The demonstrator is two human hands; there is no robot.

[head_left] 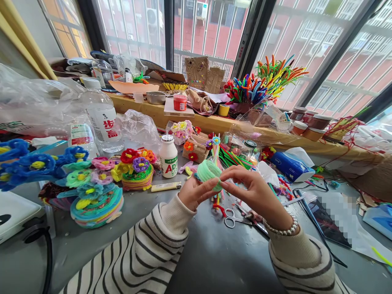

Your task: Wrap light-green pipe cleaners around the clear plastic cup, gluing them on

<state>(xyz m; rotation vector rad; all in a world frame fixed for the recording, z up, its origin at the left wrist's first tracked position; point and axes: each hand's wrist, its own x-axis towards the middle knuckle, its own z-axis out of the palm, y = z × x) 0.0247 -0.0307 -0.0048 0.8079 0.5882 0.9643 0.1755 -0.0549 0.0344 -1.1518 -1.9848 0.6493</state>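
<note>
Right hand [252, 185]: thumb and index nearly together, hold unclear to me. Left hand [194, 192], nearer, grips a pale-green, fuzzy coiled ring [207, 170] at frame centre. Ring sits just up-left of right fingertips, tilted; long axis I can't read.

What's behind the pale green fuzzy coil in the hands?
Beyond the green coil, a tan box, a light-blue flower and green stems show. Whatever the coil, left hand and right hand cover cannot be seen.
</note>
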